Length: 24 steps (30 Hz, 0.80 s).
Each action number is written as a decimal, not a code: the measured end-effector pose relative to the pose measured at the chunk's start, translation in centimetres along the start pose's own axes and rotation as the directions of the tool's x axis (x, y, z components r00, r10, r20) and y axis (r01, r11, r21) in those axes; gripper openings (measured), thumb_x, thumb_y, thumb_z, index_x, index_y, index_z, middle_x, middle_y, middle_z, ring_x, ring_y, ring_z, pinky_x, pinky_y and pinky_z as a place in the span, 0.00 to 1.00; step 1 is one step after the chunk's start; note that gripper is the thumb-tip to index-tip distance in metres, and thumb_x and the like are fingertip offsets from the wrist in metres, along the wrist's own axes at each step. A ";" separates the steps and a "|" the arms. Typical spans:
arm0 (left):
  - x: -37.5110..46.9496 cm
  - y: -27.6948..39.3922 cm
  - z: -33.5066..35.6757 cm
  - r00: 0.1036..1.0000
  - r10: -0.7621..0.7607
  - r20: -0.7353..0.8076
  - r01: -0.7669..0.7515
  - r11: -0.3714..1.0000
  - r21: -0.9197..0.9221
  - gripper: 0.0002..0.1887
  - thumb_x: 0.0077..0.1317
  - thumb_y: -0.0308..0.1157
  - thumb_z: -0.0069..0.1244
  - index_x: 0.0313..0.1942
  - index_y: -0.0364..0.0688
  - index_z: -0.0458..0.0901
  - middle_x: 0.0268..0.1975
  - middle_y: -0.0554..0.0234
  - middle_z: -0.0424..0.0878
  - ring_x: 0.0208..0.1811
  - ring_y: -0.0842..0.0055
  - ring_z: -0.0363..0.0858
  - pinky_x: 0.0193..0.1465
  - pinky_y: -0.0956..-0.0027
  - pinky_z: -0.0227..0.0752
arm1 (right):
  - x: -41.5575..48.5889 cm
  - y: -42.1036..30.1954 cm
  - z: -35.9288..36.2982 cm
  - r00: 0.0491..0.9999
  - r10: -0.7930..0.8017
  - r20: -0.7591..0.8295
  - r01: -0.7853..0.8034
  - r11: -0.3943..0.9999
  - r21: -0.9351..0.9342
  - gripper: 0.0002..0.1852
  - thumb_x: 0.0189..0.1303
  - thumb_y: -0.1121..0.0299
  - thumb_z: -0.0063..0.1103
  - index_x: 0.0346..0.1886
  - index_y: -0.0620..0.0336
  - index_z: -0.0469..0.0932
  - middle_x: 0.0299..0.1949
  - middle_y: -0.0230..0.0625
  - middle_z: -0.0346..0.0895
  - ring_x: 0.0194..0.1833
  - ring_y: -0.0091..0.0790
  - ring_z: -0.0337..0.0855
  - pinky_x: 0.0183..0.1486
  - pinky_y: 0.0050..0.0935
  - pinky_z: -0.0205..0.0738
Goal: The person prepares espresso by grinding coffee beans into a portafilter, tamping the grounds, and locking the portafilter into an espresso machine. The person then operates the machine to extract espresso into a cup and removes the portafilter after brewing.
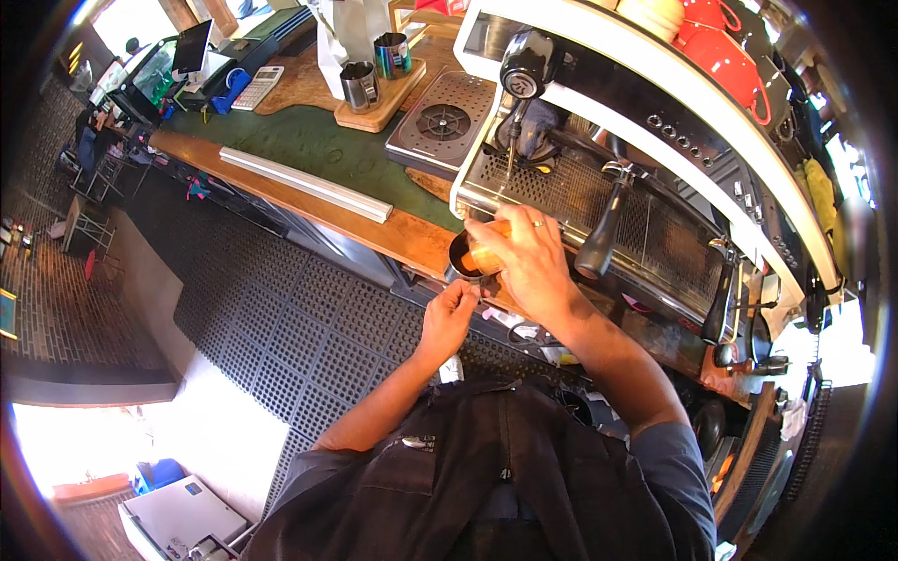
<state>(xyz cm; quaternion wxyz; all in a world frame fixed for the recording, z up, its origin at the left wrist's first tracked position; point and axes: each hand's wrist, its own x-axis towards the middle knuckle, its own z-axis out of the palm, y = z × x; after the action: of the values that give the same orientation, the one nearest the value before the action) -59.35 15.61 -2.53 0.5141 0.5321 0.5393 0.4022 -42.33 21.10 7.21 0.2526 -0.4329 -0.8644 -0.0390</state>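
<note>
My left hand (449, 315) pinches the handle of a small metal milk pitcher (457, 254), held just off the counter's front edge. In my right hand (531, 266) is an amber-coloured cup (489, 257), tipped on its side with its mouth at the pitcher's rim. Whether liquid runs between them I cannot tell, and my fingers hide much of the cup. Beyond my right hand stands the espresso machine (484, 200), its steam wand (515, 137) pointing down over the drip grate. One black-handled portafilter (605, 235) juts out close to my right wrist.
Left of the machine lies a pitcher rinser (445, 125). Two metal pitchers, one steel (360, 90) and one iridescent (391, 57), stand on a wooden board (379, 116). A pale bar (302, 184) lies along the counter edge. Red cups (722, 66) sit atop the machine.
</note>
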 end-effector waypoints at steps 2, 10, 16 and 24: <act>0.1 0.0 0.1 1.000 -0.030 0.009 0.030 1.000 -0.002 0.14 0.78 0.39 0.50 0.39 0.38 0.84 0.28 0.62 0.83 0.30 0.80 0.75 0.38 0.67 0.72 | 0.2 0.1 0.2 0.998 -0.059 0.033 0.060 0.998 -0.036 0.38 0.39 0.71 0.78 0.63 0.49 0.81 0.58 0.41 0.74 0.61 0.47 0.74 0.65 0.45 0.63; 0.2 -0.8 0.8 0.999 -0.044 0.013 0.045 0.988 -0.147 0.17 0.80 0.42 0.48 0.39 0.38 0.82 0.31 0.73 0.77 0.33 0.85 0.74 0.38 0.74 0.71 | 1.5 -0.4 1.7 0.988 -0.095 0.125 0.106 0.991 -0.082 0.39 0.36 0.68 0.78 0.61 0.51 0.80 0.59 0.41 0.74 0.63 0.45 0.72 0.62 0.43 0.63; 1.0 -1.6 1.0 1.000 -0.010 0.029 0.016 0.978 -0.208 0.16 0.81 0.42 0.47 0.41 0.39 0.84 0.37 0.71 0.85 0.35 0.85 0.78 0.40 0.73 0.75 | 0.4 0.3 1.5 0.995 0.084 0.046 -0.086 0.995 0.048 0.39 0.39 0.74 0.76 0.64 0.50 0.80 0.56 0.39 0.74 0.60 0.45 0.76 0.60 0.44 0.67; 1.8 -2.6 0.8 0.998 -0.014 0.053 0.029 0.960 -0.278 0.14 0.80 0.41 0.49 0.42 0.40 0.85 0.37 0.74 0.85 0.33 0.88 0.72 0.39 0.77 0.68 | -1.1 0.0 1.0 0.862 0.507 -0.007 -0.443 0.760 0.476 0.44 0.40 0.73 0.83 0.67 0.59 0.75 0.59 0.43 0.80 0.59 0.45 0.83 0.62 0.37 0.78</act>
<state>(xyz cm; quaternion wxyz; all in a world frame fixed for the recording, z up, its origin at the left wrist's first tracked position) -58.77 17.03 -5.43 0.6017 0.4584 0.4699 0.4550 -42.17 20.59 5.79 0.4067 -0.5622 -0.6911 0.2022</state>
